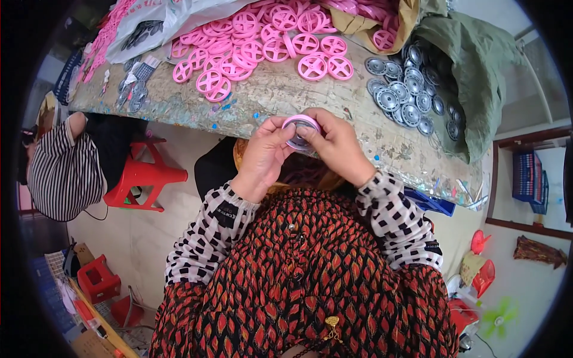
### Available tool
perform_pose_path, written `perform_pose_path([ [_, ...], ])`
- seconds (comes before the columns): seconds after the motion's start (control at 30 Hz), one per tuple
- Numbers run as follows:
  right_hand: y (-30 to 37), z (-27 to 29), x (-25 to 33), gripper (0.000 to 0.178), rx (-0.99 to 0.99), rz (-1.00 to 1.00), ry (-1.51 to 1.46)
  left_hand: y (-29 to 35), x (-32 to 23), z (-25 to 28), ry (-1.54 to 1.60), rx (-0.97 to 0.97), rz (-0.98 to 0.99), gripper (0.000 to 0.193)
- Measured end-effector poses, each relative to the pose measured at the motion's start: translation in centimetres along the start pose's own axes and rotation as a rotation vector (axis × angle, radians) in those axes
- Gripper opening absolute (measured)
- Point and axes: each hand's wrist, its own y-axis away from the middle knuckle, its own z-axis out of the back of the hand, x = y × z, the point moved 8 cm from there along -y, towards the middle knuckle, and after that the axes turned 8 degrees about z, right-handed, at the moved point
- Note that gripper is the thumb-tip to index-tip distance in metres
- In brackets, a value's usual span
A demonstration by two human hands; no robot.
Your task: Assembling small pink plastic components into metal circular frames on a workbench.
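Observation:
Between my two hands, just off the table's near edge, is a pink toy wheel (292, 121) with a grey disc (298, 138) set against its face. My left hand (267, 151) pinches the rim from the left side. My right hand (338, 146) grips the other side, its thumb pressed on the grey disc. Whether the disc is fully seated in the ring cannot be made out. Beyond my hands lies a heap of pink spoked wheels (245, 53). Grey wheel discs (410, 95) are piled to the right, spilling from a green sack (471, 71).
The worn table (274, 98) curves across the far side. A white plastic bag (179, 21) and a brown paper sack (352, 22) lie at its back. To the left, a person in a striped top (62, 173) is by a red stool (146, 176). A blue crate (431, 203) stands under the table.

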Motion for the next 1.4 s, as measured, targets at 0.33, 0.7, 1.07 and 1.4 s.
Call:
perform_pose_path([
  [0.33,2.3,-1.6,-3.1,0.026,0.103,-0.364,-0.180,2.2,0.0,3.0,-0.236,-0.161,0.063,0.018],
  [0.7,-8.8,4.3,-4.5,0.022,-0.111,0.184,0.999,4.7,-0.3,4.4,-0.934,-0.237,-0.149,0.039],
  [1.07,2.2,-1.1,-0.1,0.018,0.202,0.336,0.645,4.3,-1.8,-2.8,-1.864,-0.010,-0.948,0.029],
  [1.4,0.5,18.6,-3.7,0.043,-0.351,-0.198,1.204,0.0,-0.5,0.9,-0.280,-0.125,-0.004,0.012],
])
